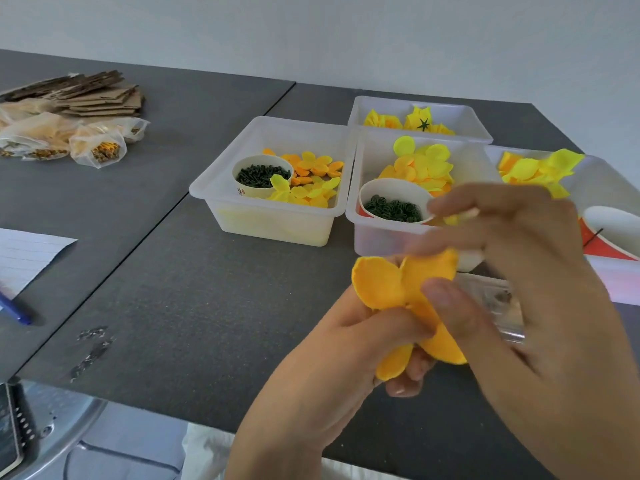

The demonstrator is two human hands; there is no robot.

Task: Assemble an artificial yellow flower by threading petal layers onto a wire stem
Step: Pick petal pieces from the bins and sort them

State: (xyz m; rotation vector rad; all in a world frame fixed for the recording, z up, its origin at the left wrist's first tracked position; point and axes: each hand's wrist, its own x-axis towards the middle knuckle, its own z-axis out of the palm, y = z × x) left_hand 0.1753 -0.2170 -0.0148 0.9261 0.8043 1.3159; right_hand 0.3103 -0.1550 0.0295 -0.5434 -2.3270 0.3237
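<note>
An orange-yellow petal layer is held above the dark table, just in front of the clear bin with the ring-filled cup. It is pinched from below by the curled fingers and thumb of the left hand. The right hand is placed over it, thumb pressed on a petal, upper fingers blurred and loosely extended.
</note>
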